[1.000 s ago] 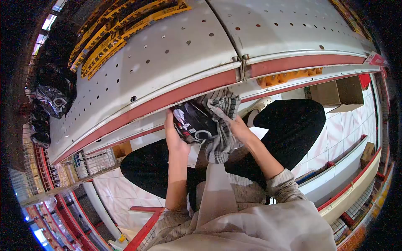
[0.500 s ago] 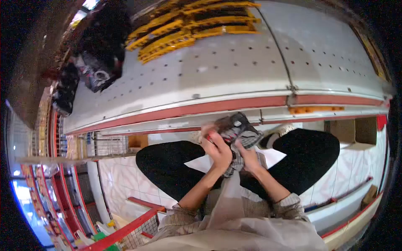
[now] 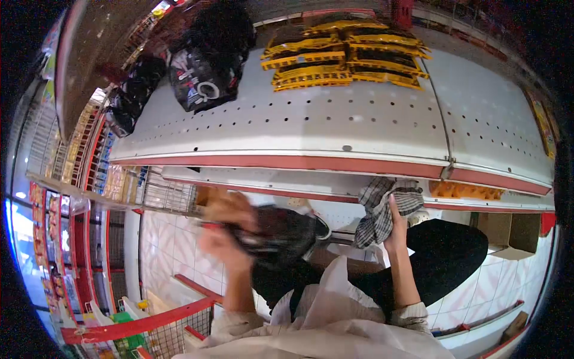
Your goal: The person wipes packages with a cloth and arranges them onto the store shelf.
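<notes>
My left hand (image 3: pixel 230 233), smeared by motion, grips one end of a black plastic pack (image 3: pixel 280 234) with reddish and grey print. The pack is blurred and hangs over my lap, to the right of that hand. My right hand (image 3: pixel 396 230) is closed on a black-and-white checkered cloth (image 3: pixel 376 212). That cloth is bunched, with its folds spread just below the front edge of the white shelf (image 3: pixel 287 137). The two hands are well apart.
On the perforated shelf sit stacked yellow-and-black packs (image 3: pixel 350 57) and black plastic packs (image 3: pixel 209 66) further left. An open cardboard box (image 3: pixel 508 236) stands on the floor at right. A red-framed mesh rack (image 3: pixel 143 320) lies at lower left.
My hands have separated. The black pack has moved left with my left hand, while the cloth has gone right with my right hand. The view has shifted.
</notes>
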`<state>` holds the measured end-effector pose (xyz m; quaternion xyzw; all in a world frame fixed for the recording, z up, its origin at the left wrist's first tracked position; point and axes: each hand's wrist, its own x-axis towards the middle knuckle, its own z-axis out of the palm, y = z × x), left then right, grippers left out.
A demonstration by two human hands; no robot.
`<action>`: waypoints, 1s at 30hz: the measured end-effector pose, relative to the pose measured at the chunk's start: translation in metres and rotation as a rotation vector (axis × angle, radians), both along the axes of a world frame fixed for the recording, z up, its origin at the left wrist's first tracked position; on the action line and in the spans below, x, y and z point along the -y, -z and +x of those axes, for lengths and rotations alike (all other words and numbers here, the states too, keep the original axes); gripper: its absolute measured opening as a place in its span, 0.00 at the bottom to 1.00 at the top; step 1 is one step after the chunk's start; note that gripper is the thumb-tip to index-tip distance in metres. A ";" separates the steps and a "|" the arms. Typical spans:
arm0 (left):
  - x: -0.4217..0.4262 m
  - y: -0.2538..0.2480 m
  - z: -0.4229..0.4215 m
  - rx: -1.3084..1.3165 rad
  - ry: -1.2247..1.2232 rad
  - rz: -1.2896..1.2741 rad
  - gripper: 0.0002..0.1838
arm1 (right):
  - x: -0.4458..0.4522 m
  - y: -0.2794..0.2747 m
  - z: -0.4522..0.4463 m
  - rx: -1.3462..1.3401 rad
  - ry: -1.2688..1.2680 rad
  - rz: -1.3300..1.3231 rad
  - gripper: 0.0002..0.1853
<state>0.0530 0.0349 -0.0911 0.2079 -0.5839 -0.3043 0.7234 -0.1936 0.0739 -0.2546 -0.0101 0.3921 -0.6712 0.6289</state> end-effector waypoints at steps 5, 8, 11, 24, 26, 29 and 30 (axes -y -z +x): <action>0.051 -0.099 0.028 0.307 -0.735 0.071 0.15 | -0.003 0.004 0.004 -0.028 -0.025 0.049 0.20; 0.093 -0.108 0.040 0.161 -0.474 0.237 0.13 | -0.004 -0.006 0.005 -0.051 -0.046 0.047 0.19; 0.118 -0.100 0.043 0.288 -0.656 0.175 0.11 | -0.003 -0.004 0.007 -0.106 -0.013 0.017 0.20; 0.079 -0.075 0.005 0.904 -0.979 -0.090 0.37 | -0.002 0.007 0.002 -0.146 0.004 0.019 0.24; 0.081 -0.067 0.003 1.065 -0.997 -0.040 0.40 | -0.002 0.008 0.004 -0.160 -0.003 0.019 0.24; 0.086 -0.065 0.011 1.156 -0.931 0.085 0.44 | -0.003 -0.005 0.005 -0.188 -0.005 0.081 0.25; 0.086 -0.066 0.011 1.142 -0.915 0.115 0.45 | -0.003 -0.006 0.005 -0.203 0.000 0.075 0.26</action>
